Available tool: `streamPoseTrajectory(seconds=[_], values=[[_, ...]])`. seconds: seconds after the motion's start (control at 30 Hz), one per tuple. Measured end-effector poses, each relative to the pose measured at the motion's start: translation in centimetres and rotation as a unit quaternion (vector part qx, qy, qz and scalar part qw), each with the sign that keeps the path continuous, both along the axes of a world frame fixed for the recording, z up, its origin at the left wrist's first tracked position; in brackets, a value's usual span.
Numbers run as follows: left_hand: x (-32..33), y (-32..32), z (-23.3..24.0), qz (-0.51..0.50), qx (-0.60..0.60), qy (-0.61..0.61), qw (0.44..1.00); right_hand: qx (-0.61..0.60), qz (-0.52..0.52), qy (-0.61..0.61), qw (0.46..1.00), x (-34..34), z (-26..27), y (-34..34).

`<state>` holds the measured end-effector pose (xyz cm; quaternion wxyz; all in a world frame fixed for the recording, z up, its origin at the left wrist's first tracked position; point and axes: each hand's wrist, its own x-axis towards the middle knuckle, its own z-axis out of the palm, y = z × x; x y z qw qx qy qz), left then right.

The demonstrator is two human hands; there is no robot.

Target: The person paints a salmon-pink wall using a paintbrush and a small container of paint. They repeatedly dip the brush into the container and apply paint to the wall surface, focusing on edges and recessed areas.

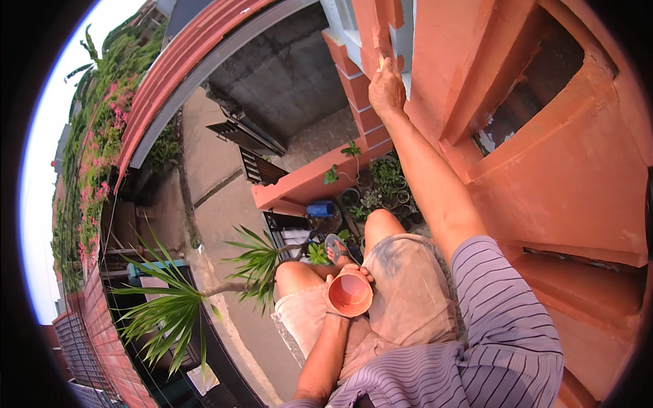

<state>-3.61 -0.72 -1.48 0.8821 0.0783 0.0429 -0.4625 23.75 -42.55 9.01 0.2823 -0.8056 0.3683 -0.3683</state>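
My right hand (pixel 387 91) is stretched far forward, its fingers closed around the handle of a paintbrush (pixel 378 46). The bristles lie against a wall strip (pixel 370 18) coated in orange-red paint. Beside that strip runs a pale grey-blue band (pixel 403 41) with a ragged paint edge. In my lap, my left hand (pixel 334 278) holds a small cup (pixel 350 292) whose inside is smeared with orange paint. How much paint the cup contains is hard to tell.
An orange wall (pixel 566 199) with a recessed opening (pixel 535 76) rises close on my right. Far below are potted plants (pixel 390 176), a blue container (pixel 320 209) and a low orange wall (pixel 301 176). Spiky palm-like leaves (pixel 173 301) spread at left. A sandalled foot (pixel 336 247) hangs high above ground.
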Motion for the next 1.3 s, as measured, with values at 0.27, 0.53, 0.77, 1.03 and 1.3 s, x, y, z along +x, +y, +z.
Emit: streamPoseTrajectory(seconds=[0.27,0.53,0.77,1.03,1.3], values=[[0.1,-0.1,0.0,-0.005,0.001,-0.002,1.000,0.371,-0.013,-0.145,0.917,-0.3,1.5,1.2],[0.1,0.0,0.1,-0.003,0.014,0.006,1.000,0.114,0.004,-0.133,0.985,1.0,4.2,3.1],[0.0,0.1,0.1,-0.004,0.022,-0.006,1.000,0.202,-0.060,-0.047,0.976,-0.8,-1.8,3.0],[0.2,0.0,0.2,-0.007,0.022,-0.015,1.000,0.310,-0.049,-0.119,0.942,2.2,-3.1,1.1],[0.0,0.1,0.4,-0.008,0.036,0.006,0.999,0.108,-0.037,0.026,0.993,-1.4,-5.3,0.3]])
